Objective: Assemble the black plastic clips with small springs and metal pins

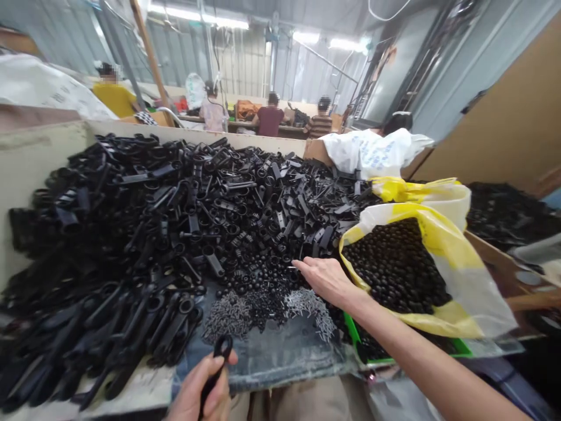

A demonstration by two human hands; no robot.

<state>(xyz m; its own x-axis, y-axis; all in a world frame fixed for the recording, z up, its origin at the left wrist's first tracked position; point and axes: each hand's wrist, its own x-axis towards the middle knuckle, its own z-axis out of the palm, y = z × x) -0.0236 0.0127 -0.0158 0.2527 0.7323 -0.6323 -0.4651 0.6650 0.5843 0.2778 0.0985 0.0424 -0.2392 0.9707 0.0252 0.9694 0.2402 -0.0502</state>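
Note:
My left hand (202,390) is at the bottom edge, fingers wrapped round a black plastic ring-ended part (220,355) that stands up out of the fist. My right hand (325,279) reaches forward over small black round pieces (263,270) and a scatter of thin metal pins (302,304). Its fingers are pinched together, and a thin pin seems to show at the fingertips. A large heap of black plastic handle parts (131,234) fills the table to the left and behind.
A yellow and white plastic bag (442,257) full of small black round pieces sits in a green crate (355,336) at right. A white sack (372,152) lies behind. Several people work at a far table (245,124). A cardboard wall (504,123) stands right.

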